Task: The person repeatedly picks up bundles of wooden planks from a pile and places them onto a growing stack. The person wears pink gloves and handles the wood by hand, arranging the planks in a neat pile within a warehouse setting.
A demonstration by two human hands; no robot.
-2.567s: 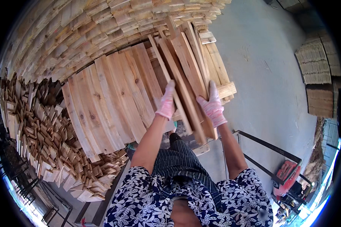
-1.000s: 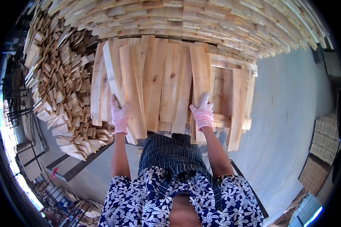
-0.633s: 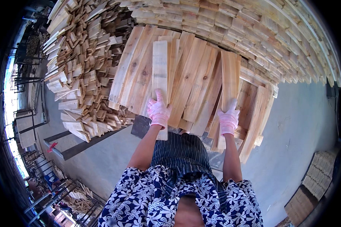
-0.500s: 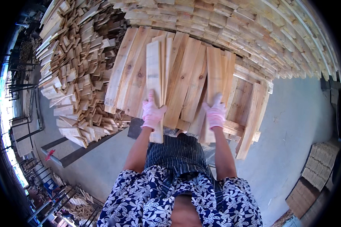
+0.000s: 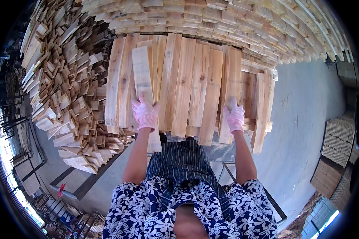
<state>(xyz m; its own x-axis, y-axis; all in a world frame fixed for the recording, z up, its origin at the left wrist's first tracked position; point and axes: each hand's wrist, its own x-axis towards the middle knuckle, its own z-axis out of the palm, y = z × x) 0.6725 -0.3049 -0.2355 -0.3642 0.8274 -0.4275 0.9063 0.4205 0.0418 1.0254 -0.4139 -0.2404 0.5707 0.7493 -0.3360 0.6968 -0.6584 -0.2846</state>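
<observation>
Both my hands wear pinkish-white gloves. My left hand spans a pale wooden board, thumb on one side and fingers on the other. That board lies slightly askew over other boards, its near end sticking out toward me. Around the near part of another wooden board, my right hand is closed at the right of the row. Between my hands, several knotty boards lie side by side, pointing away from me, with uneven near ends. The undersides of both held boards are hidden.
Stacked planks rise behind the row. A large heap of short wood pieces stands at left. More boards lie at the right end over a slatted wooden layer. Bundled slats sit far right; a dark metal bar is lower left.
My left hand and its board have shifted left, and my right hand slightly right. The boards between them now lie straighter and more spread out. The whole view has turned a little.
</observation>
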